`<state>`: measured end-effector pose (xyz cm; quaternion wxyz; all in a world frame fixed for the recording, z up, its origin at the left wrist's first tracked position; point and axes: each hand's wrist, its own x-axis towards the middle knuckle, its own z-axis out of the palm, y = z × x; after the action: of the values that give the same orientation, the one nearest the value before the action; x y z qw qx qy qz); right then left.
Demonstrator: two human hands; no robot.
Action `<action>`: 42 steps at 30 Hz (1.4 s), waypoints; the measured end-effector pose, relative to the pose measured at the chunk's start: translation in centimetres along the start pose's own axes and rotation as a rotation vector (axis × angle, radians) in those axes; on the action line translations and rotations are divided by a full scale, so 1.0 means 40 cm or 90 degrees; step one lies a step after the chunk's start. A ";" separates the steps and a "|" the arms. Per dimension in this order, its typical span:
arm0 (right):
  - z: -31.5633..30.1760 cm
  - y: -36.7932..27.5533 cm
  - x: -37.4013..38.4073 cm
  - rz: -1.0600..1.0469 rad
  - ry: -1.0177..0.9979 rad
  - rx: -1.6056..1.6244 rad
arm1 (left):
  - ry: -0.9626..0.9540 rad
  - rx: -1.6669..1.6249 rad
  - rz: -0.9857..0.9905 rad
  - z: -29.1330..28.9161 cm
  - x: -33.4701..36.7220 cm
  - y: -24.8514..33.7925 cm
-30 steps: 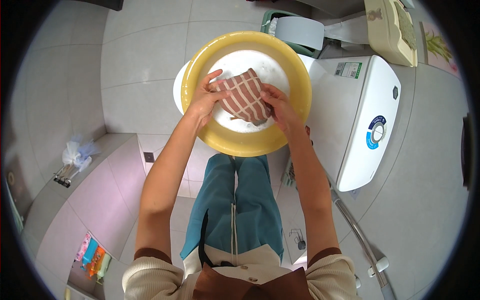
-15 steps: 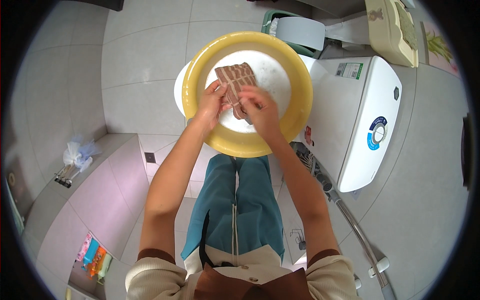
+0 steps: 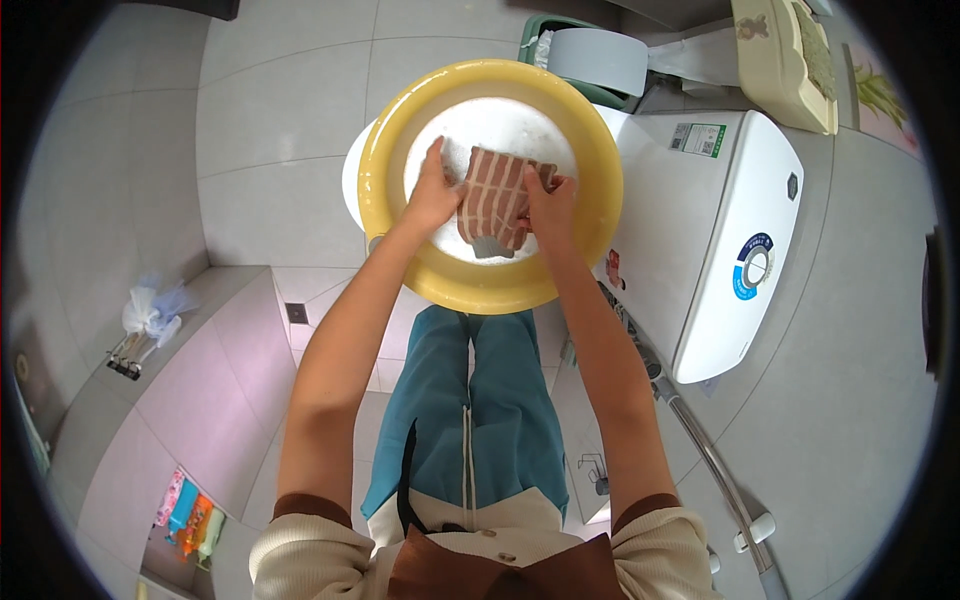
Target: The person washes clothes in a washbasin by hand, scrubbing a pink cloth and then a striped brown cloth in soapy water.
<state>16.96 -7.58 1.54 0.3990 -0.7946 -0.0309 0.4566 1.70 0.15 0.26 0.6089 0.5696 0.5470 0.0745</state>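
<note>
A brown cloth [image 3: 492,195] with beige checked lines is spread over white suds [image 3: 500,120] in a round yellow basin [image 3: 480,290]. A grey patch shows at its near end. My right hand [image 3: 550,208] grips the cloth's right edge, thumb on top and fingers curled around it. At the opposite edge, my left hand [image 3: 436,192] has its fingers stretched out over the suds. Its thumb side touches or nearly touches the cloth.
Right of the basin stands a white appliance [image 3: 690,200] with a round knob. Beyond it are a green bin [image 3: 530,40] and a cream container [image 3: 780,60]. A metal pole [image 3: 710,450] leans at lower right. Colourful bottles [image 3: 185,515] sit in a niche at lower left.
The cloth has shifted right and turned, showing a wider face and its grey patch. My left hand has loosened from it and stretched its fingers; my right hand has moved to the cloth's right edge.
</note>
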 end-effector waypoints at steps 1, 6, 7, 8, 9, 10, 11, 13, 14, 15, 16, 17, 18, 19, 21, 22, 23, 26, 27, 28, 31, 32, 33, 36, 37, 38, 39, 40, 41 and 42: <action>-0.023 0.051 0.037 -0.213 0.043 -0.128 | 0.054 0.149 0.100 0.015 0.011 -0.027; -0.023 0.141 0.040 -0.533 -0.017 -0.737 | -0.025 0.743 0.343 0.080 -0.034 -0.098; -0.012 0.160 0.046 -0.541 -0.019 -0.768 | -0.040 0.782 0.319 0.087 -0.029 -0.115; -0.003 0.178 0.052 -0.549 -0.021 -0.799 | -0.055 0.821 0.293 0.093 -0.022 -0.131; 0.003 0.194 0.063 -0.543 -0.020 -0.801 | -0.070 0.859 0.268 0.099 -0.014 -0.147; 0.006 0.210 0.072 -0.544 -0.020 -0.793 | -0.102 0.849 0.231 0.105 -0.009 -0.147; 0.008 0.224 0.081 -0.544 -0.019 -0.784 | -0.134 0.838 0.195 0.115 -0.001 -0.145; 0.011 0.236 0.087 -0.528 -0.038 -0.795 | -0.173 0.828 0.148 0.127 0.008 -0.145; 0.013 0.233 0.086 -0.511 -0.058 -0.815 | -0.181 0.828 0.137 0.130 0.010 -0.146; 0.015 0.231 0.084 -0.494 -0.077 -0.834 | -0.190 0.828 0.127 0.131 0.012 -0.147; 0.015 0.219 0.091 -0.477 -0.069 -0.754 | -0.126 0.708 0.121 0.130 0.024 -0.149; 0.015 0.206 0.102 -0.459 -0.061 -0.675 | -0.064 0.587 0.115 0.128 0.037 -0.152; 0.016 0.194 0.112 -0.440 -0.053 -0.595 | -0.005 0.465 0.109 0.128 0.052 -0.156; 0.012 0.191 0.124 -0.415 -0.010 -0.507 | 0.092 0.328 0.064 0.146 0.069 -0.138; 0.047 0.176 0.136 -0.369 0.055 -0.316 | 0.103 0.239 0.013 0.123 0.119 -0.146; 0.069 0.179 0.153 -0.352 0.028 -0.291 | 0.113 0.195 -0.011 0.104 0.142 -0.150; 0.058 0.192 0.182 -0.332 0.017 -0.277 | 0.092 0.155 -0.092 0.119 0.156 -0.128; 0.004 0.166 0.170 -0.084 -0.267 -0.008 | -0.019 -0.231 -0.283 0.097 0.115 -0.076; 0.006 0.119 0.140 0.024 -0.405 0.124 | -0.102 -0.338 -0.235 0.045 0.102 -0.100; -0.004 0.093 0.129 -0.012 -0.401 0.120 | -0.086 -0.417 -0.241 0.047 0.092 -0.075; -0.024 0.071 0.107 -0.171 -0.313 0.078 | -0.039 -0.579 -0.272 0.064 0.054 0.035; -0.002 0.076 0.097 -0.262 -0.240 0.046 | -0.019 -0.575 -0.257 0.069 0.059 0.046; 0.017 0.081 0.088 -0.352 -0.165 0.013 | 0.000 -0.571 -0.243 0.075 0.067 0.057; 0.102 -0.015 -0.099 -0.459 -0.115 -0.212 | 0.072 -0.517 -0.165 0.044 0.066 0.014; 0.109 -0.033 -0.111 -0.498 -0.054 -0.210 | 0.081 -0.542 -0.137 0.065 0.058 0.021; 0.098 -0.038 -0.090 -0.452 -0.037 -0.241 | 0.085 -0.567 -0.110 0.097 0.046 0.049; 0.087 -0.052 -0.051 -0.406 -0.020 -0.270 | 0.166 -0.376 -0.010 0.139 0.019 0.074; 0.063 -0.071 -0.004 -0.362 0.003 -0.300 | 0.176 -0.557 -0.106 0.175 -0.005 0.128; 0.054 -0.088 0.026 -0.297 0.000 -0.288 | 0.150 -0.496 -0.099 0.170 -0.018 0.136; 0.055 -0.076 0.016 -0.308 0.017 -0.266 | 0.123 -0.437 -0.092 0.165 -0.026 0.140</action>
<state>16.63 -3.92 2.51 0.3244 -0.8347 -0.3072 0.3220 9.25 -2.73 3.58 0.7137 0.2823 0.5842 0.2638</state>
